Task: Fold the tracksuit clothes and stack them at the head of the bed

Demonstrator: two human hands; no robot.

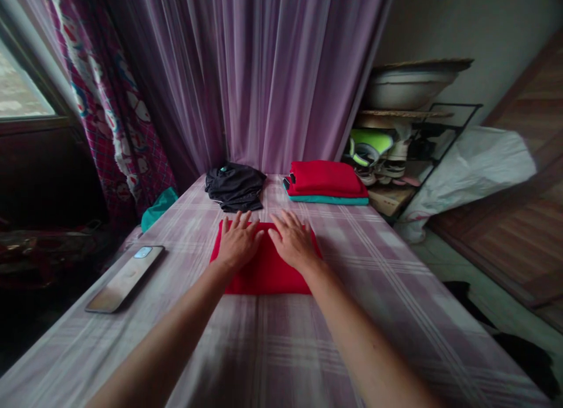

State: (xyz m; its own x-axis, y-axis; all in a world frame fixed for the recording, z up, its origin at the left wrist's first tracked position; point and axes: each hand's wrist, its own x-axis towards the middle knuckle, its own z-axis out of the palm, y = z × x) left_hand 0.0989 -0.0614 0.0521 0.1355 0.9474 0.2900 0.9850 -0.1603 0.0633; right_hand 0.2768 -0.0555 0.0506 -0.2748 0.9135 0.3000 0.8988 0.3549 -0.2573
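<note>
A folded red garment (pixel 272 276) lies flat in front of me on the checked cloth of the table. Palm down on its left half rests my left hand (pixel 240 242), fingers spread toward the far edge. My right hand (pixel 293 241) lies the same way on the right half, also with its fingers apart. The two thumbs point toward each other with a small gap between them. Both hands cover part of the garment's upper edge, and neither grips anything.
At the far left of the table sits a crumpled black garment (pixel 235 187). A stack of folded red clothes (pixel 328 178) over a teal one (pixel 328 200) is at the far right. A phone (pixel 126 279) lies near the left edge. A shoe rack (pixel 396 162) stands beyond the right edge.
</note>
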